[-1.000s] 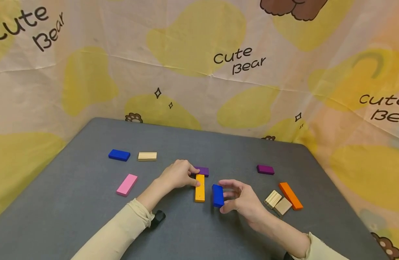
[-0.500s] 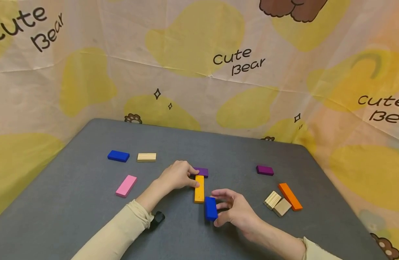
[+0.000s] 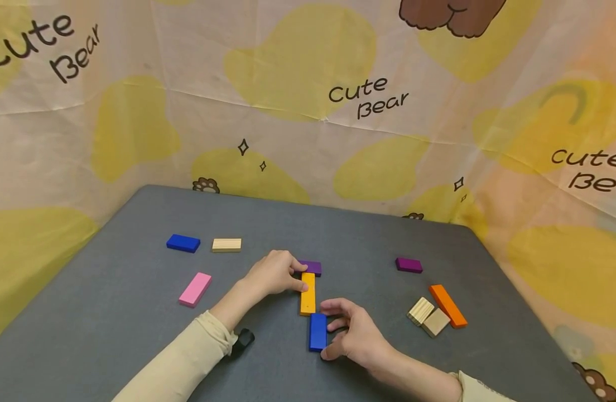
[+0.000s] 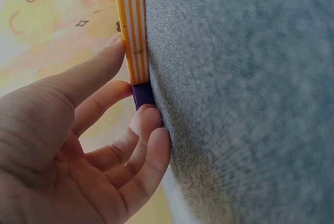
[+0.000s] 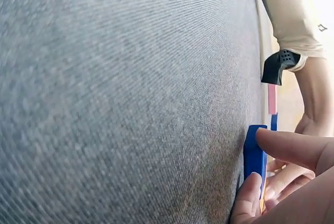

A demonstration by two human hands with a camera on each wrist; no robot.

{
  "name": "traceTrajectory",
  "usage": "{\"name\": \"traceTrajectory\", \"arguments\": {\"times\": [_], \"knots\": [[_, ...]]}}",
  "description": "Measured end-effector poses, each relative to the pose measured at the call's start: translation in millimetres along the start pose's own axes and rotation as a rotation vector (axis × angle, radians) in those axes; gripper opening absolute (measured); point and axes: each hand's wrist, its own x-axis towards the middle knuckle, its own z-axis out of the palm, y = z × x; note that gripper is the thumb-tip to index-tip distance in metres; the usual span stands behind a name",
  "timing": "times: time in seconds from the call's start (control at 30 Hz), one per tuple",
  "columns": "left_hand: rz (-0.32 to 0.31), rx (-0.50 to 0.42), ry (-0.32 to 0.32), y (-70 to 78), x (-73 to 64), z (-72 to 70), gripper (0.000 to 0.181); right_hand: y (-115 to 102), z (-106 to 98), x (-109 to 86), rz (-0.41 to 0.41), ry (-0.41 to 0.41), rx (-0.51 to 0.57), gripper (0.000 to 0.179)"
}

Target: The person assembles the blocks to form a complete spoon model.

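Placing, apparently: my right hand is pinching the blue block at the near end of the yellow block, which my left hand is touching, grip unclear; next move probably needing alignment

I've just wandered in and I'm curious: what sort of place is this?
Perhaps a small tabletop activity corner: a grey table, coloured blocks and a hanging cloth printed "Cute Bear".
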Motion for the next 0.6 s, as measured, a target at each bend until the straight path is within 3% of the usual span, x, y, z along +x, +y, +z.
{"name": "traceTrajectory", "arguments": {"times": [0.6], "knots": [[0.007,0.005,0.023,-0.8,0.1,1.8,0.048,0.0,8.6,5.9,-0.017,-0.002,0.028,0.079]]}}
